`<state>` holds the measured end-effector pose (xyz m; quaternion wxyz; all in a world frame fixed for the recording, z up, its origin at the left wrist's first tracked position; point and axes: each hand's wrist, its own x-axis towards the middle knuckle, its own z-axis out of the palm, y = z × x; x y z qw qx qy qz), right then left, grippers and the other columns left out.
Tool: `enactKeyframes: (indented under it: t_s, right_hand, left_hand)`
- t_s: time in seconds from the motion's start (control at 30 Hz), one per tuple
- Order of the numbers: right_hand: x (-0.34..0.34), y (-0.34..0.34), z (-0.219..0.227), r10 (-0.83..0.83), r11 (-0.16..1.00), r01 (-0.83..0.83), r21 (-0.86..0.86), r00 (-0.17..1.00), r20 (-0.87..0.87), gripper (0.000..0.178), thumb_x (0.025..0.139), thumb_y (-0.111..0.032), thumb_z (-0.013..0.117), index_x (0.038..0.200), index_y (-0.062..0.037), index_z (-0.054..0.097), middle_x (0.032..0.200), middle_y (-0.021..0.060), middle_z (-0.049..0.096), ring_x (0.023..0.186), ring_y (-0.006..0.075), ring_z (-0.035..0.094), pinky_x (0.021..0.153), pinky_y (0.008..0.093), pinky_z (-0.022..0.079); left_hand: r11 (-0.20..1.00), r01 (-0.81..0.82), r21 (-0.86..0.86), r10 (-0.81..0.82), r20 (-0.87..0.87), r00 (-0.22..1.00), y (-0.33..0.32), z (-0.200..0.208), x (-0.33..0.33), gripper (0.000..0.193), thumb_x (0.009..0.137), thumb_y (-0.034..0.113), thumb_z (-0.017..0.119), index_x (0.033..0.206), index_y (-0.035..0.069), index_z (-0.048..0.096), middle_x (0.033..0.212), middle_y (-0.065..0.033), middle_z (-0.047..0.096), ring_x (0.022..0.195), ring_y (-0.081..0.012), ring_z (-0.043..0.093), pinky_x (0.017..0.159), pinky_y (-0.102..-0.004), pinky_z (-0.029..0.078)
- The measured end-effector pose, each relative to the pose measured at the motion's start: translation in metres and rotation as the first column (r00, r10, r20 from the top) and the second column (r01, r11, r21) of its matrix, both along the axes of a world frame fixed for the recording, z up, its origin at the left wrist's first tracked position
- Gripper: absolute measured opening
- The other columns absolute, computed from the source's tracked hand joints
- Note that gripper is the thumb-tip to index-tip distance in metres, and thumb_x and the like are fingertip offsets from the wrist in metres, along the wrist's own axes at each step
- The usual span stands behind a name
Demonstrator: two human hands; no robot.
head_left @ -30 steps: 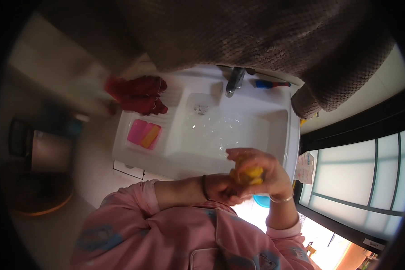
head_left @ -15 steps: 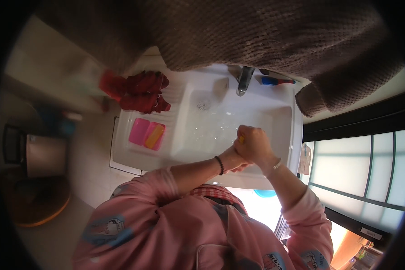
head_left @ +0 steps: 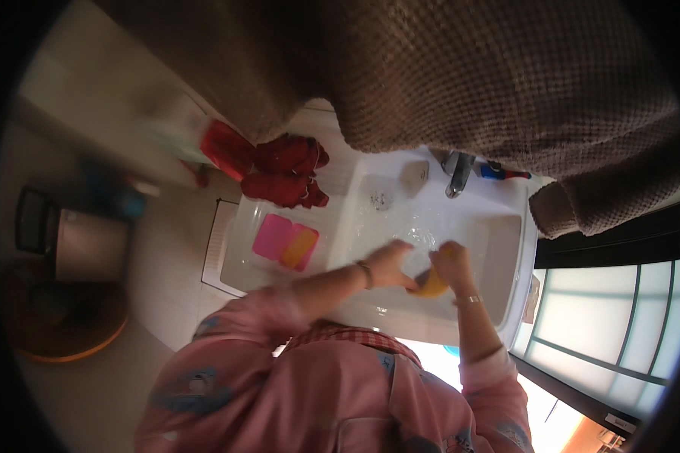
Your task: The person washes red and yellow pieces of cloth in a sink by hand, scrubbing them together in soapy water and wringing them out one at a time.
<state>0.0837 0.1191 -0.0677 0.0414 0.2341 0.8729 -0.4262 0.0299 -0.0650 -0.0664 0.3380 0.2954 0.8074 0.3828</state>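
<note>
A piece of yellow cloth (head_left: 431, 284) hangs over the white sink basin (head_left: 499, 249), its upper end bunched in my closed right hand (head_left: 455, 264). The cloth's lower end reaches toward my left hand (head_left: 389, 264), which is open and slightly blurred, with thumb and fingers apart. The left thumb is at the cloth's edge; whether it touches is hard to tell. Below my hands, the water (head_left: 419, 238) in the basin is rippled and splashing. A pink soap box (head_left: 272, 235) lies open on the left ledge with an orange-yellow bar of soap (head_left: 298, 248) in it.
Dark red wet cloth (head_left: 283, 181) is heaped on the ribbed ledge. A metal faucet (head_left: 458, 177) stands at the back, a blue and red brush (head_left: 502, 172) beside it. A brown towel (head_left: 461, 83) hangs across the top. A beige block (head_left: 414, 178) sits by the basin's back wall.
My hands were clasped together around the yellow cloth. They have parted: the left has opened and moved off, while the cloth now hangs loosened from my right. The view has shifted.
</note>
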Motion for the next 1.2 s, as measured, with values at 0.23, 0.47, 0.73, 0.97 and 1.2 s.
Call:
enactKeyframes:
  t_s: [0.23,0.47,0.73,0.97,1.2]
  right_hand:
    - [0.094,-0.005,0.030,-0.271,0.766,0.320,-0.558,0.947,0.171,0.011,0.074,-0.008,0.065,0.074,0.0004,0.058,0.066,0.0064,0.056,0.059,0.0157,0.056,0.055,0.0252,0.046]
    - [0.121,-0.032,0.026,-0.433,0.647,0.450,-0.616,0.881,0.190,0.011,0.075,-0.008,0.064,0.073,0.0007,0.057,0.066,0.0069,0.057,0.057,0.0159,0.056,0.053,0.0244,0.047]
    - [0.126,-0.056,0.031,-0.458,0.581,0.439,-0.686,0.872,0.171,0.012,0.077,-0.010,0.063,0.073,0.0004,0.057,0.067,0.0060,0.057,0.059,0.0154,0.057,0.054,0.0238,0.047]
    - [0.130,-0.066,0.037,-0.539,0.511,0.488,-0.707,0.823,0.178,0.011,0.078,-0.009,0.062,0.074,0.0003,0.058,0.070,0.0057,0.058,0.061,0.0143,0.057,0.057,0.0238,0.046]
    - [0.121,-0.071,0.011,-0.366,0.473,0.316,-0.822,0.920,0.143,0.014,0.078,-0.014,0.064,0.082,-0.0011,0.060,0.075,0.0047,0.059,0.066,0.0157,0.058,0.060,0.0251,0.047]
  left_hand:
    - [0.492,-0.281,-0.824,-0.429,-0.510,0.746,-0.148,0.072,-0.145,0.126,0.041,0.047,0.084,0.142,0.023,0.012,0.146,-0.0210,0.003,0.135,-0.0393,0.001,0.095,-0.0705,0.013]
    - [0.375,-0.144,-0.916,-0.471,-0.322,0.821,-0.153,0.056,-0.173,0.106,0.056,0.034,0.076,0.142,0.030,0.014,0.147,-0.0184,0.005,0.135,-0.0390,0.002,0.092,-0.0699,0.022]
    - [0.418,-0.172,-0.892,-0.478,-0.377,0.794,-0.152,0.049,-0.168,0.098,0.056,0.032,0.077,0.138,0.029,0.024,0.142,-0.0174,0.016,0.134,-0.0381,0.006,0.090,-0.0703,0.027]
    - [0.641,-0.206,-0.739,-0.321,-0.502,0.803,-0.180,0.044,-0.191,0.074,0.051,0.023,0.076,0.118,0.026,0.043,0.132,-0.0157,0.029,0.126,-0.0385,0.023,0.089,-0.0635,0.032]
    - [0.915,-0.095,-0.392,-0.072,-0.391,0.918,-0.171,0.098,-0.187,0.061,0.053,0.022,0.071,0.108,0.019,0.045,0.104,-0.0163,0.056,0.103,-0.0345,0.050,0.088,-0.0350,0.041]
